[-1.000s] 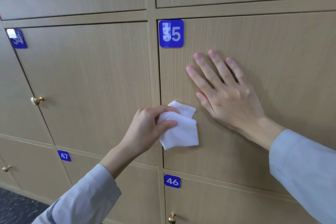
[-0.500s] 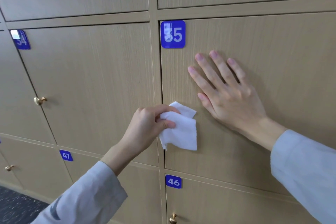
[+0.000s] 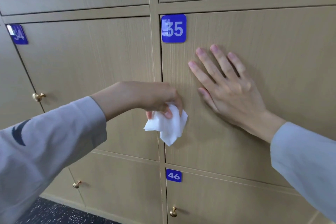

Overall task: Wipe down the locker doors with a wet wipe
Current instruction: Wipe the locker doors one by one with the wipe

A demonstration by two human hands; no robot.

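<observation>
Left hand (image 3: 145, 96): fingers pinching the crumpled wet wipe (image 3: 168, 126).
Right hand (image 3: 229, 89): fingers spread, pressing flat on locker door 35 (image 3: 272, 45).

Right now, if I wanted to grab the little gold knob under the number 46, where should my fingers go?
Pinch the round head of the gold knob on door 46, coming straight at the door from the front. The knob sticks out on a thin neck, so fingertips can probably close behind the ball. The left hand holds the wipe, and the right hand lies flat on door 35.
</observation>
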